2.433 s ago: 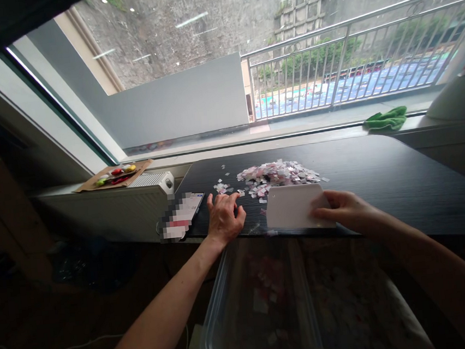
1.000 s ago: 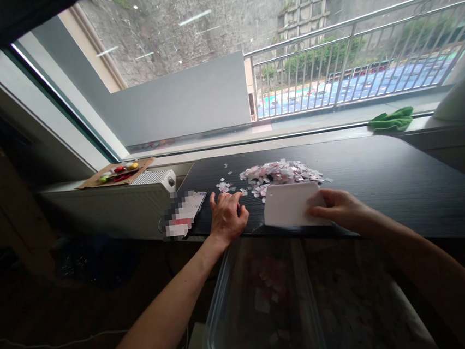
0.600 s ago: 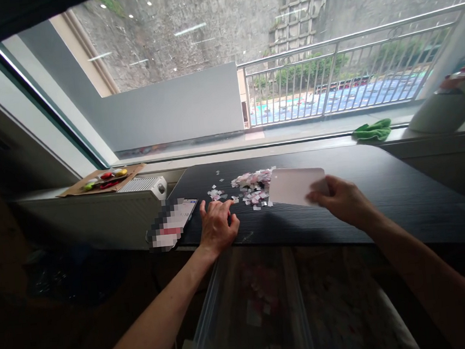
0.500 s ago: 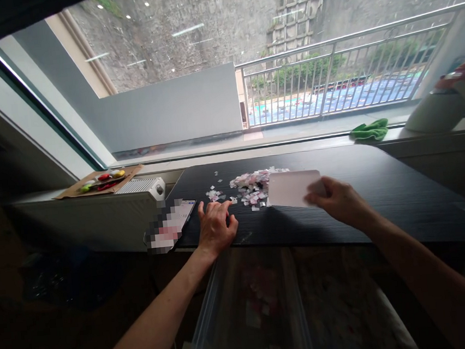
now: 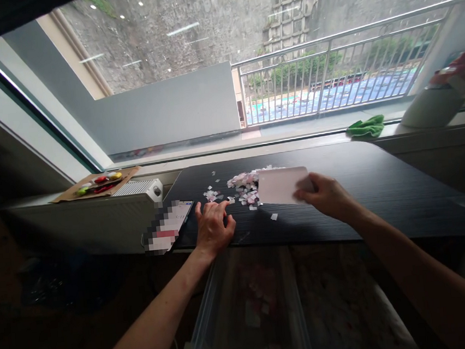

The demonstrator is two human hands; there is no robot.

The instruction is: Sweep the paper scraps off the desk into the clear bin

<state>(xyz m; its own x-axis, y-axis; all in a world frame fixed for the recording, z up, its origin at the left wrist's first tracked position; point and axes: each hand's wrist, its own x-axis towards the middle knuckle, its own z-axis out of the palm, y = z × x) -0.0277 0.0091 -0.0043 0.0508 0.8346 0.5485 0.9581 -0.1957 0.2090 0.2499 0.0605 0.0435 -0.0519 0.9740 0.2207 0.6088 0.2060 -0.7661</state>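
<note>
My right hand (image 5: 325,194) grips a pale, flat rectangular card (image 5: 279,185) by its right end, fingers wrapped round the edge. The card is tilted up beside a heap of small whitish-pink paper pieces (image 5: 243,180) and hides part of it. My left hand (image 5: 213,224) is over the dark tabletop (image 5: 365,183), fingers bent and spread, thumb apart, with nothing seen in it. Its fingertips are close to a few loose pieces left of the heap. One single piece (image 5: 274,217) lies below the card.
A phone (image 5: 172,227), partly pixelated, lies left of my left hand. Under the table's front edge is a clear plastic bin (image 5: 207,314) with pale pieces inside. A green cloth (image 5: 366,127) and a white container (image 5: 431,106) sit on the windowsill. A radiator (image 5: 136,197) stands left.
My right hand has shifted the card slightly left. A single paper piece now shows on the table below the card. My left hand keeps nearly the same place and pose.
</note>
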